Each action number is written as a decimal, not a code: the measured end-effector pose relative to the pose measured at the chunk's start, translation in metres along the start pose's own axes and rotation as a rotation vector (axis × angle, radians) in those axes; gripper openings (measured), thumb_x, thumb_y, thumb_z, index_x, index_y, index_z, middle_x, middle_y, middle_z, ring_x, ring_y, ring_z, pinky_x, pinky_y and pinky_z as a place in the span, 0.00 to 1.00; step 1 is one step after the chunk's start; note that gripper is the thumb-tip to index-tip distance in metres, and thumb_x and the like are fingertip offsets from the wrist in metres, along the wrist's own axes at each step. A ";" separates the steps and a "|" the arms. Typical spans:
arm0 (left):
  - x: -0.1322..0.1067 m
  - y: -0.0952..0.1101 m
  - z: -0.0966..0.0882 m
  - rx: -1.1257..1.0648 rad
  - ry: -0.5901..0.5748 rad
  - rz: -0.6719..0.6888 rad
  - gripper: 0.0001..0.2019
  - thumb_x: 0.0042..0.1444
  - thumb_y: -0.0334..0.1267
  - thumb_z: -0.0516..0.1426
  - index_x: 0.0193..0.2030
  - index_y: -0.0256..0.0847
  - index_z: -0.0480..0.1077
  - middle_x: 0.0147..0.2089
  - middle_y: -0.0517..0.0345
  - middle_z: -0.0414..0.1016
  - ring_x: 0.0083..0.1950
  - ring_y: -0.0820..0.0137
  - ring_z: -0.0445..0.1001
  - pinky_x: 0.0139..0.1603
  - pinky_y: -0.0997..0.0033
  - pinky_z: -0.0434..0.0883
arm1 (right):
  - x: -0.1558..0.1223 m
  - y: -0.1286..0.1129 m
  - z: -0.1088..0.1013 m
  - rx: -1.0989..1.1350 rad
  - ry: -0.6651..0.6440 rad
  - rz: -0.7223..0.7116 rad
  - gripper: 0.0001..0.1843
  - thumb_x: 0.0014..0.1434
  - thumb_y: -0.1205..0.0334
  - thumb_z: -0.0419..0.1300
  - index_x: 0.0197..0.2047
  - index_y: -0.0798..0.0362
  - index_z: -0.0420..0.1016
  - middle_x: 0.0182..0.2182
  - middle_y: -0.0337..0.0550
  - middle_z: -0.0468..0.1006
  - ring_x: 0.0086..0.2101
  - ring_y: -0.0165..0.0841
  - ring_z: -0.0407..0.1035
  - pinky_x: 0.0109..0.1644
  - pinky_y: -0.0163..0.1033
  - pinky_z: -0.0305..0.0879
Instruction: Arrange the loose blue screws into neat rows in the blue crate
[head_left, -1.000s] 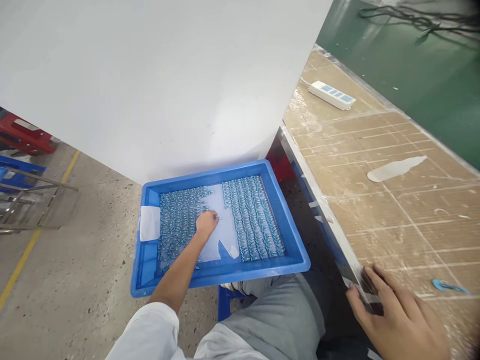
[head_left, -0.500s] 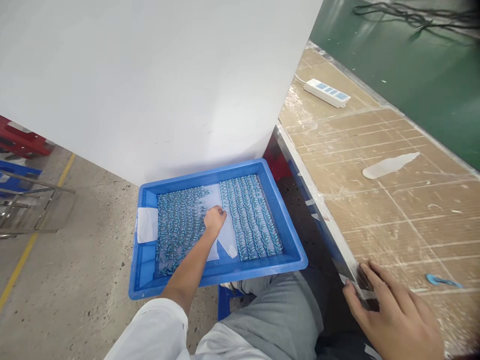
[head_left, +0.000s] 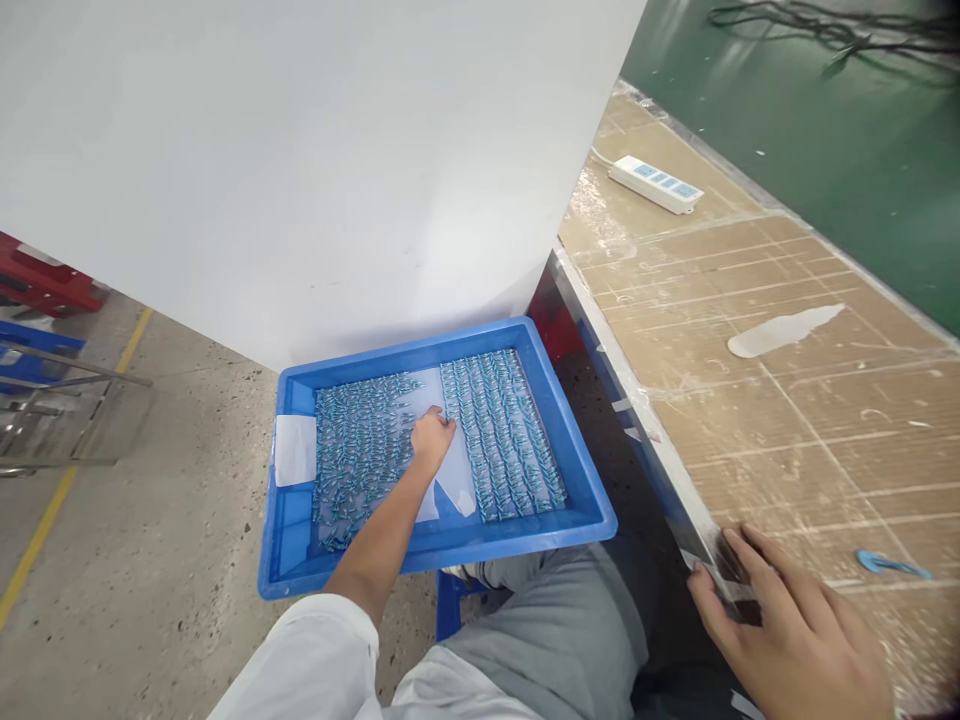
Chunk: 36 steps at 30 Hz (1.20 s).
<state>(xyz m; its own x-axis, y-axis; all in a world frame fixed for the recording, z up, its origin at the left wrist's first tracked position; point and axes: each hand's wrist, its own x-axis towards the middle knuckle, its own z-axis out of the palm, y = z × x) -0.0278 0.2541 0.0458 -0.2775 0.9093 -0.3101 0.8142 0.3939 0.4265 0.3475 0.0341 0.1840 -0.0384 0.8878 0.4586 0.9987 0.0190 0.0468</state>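
Note:
A blue plastic tray point(head_left: 576, 445) sits before me, with rows of small shiny blue pieces point(head_left: 499, 430) on its right side. More small blue pieces point(head_left: 352, 430), less evenly spaced, cover its left side. Between the two groups runs a pale strip of sheet point(head_left: 454, 470). Over this strip, my left hand point(head_left: 433, 436) is closed in a pinch; whatever its fingertips hold is too small to make out. My right hand point(head_left: 806, 630) rests on the edge of the worktable point(head_left: 780, 440), fingers stretched and thumb apart, holding nothing.
A white panel point(head_left: 322, 180) stands behind the tray. On the worktable lie a power strip point(head_left: 655, 184), a pale flat strip point(head_left: 780, 332) and a small blue piece point(head_left: 892, 564). White paper point(head_left: 295, 450) hangs on the tray's left rim. A red stool point(head_left: 45, 275) is far left.
My left hand has shifted very slightly up and to the right above the pale strip. My right hand stays on the table edge.

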 end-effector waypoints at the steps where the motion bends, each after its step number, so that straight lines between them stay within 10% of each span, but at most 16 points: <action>1: 0.000 0.000 0.000 -0.001 -0.001 -0.002 0.20 0.57 0.42 0.60 0.56 0.44 0.72 0.45 0.53 0.83 0.51 0.61 0.79 0.49 0.66 0.71 | -0.001 0.001 0.001 -0.002 0.003 0.003 0.31 0.57 0.55 0.66 0.62 0.54 0.71 0.53 0.50 0.78 0.42 0.45 0.75 0.50 0.48 0.67; 28: 0.006 0.008 -0.010 -0.039 0.022 -0.013 0.13 0.61 0.47 0.56 0.47 0.45 0.76 0.46 0.53 0.83 0.50 0.62 0.79 0.49 0.65 0.72 | 0.003 -0.002 -0.002 -0.005 0.008 0.010 0.32 0.56 0.56 0.65 0.63 0.53 0.69 0.53 0.49 0.78 0.42 0.45 0.75 0.49 0.48 0.66; 36: -0.003 -0.030 -0.047 -0.016 0.057 0.040 0.14 0.61 0.37 0.54 0.51 0.44 0.75 0.48 0.53 0.81 0.51 0.64 0.78 0.56 0.67 0.70 | 0.006 -0.004 -0.004 0.001 0.014 -0.011 0.30 0.57 0.56 0.67 0.61 0.55 0.71 0.52 0.50 0.79 0.41 0.45 0.76 0.48 0.48 0.67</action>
<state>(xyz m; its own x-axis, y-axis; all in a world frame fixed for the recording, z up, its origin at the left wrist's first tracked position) -0.0748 0.2456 0.0742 -0.2738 0.9302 -0.2443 0.8170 0.3590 0.4513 0.3433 0.0374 0.1904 -0.0503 0.8812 0.4700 0.9982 0.0294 0.0516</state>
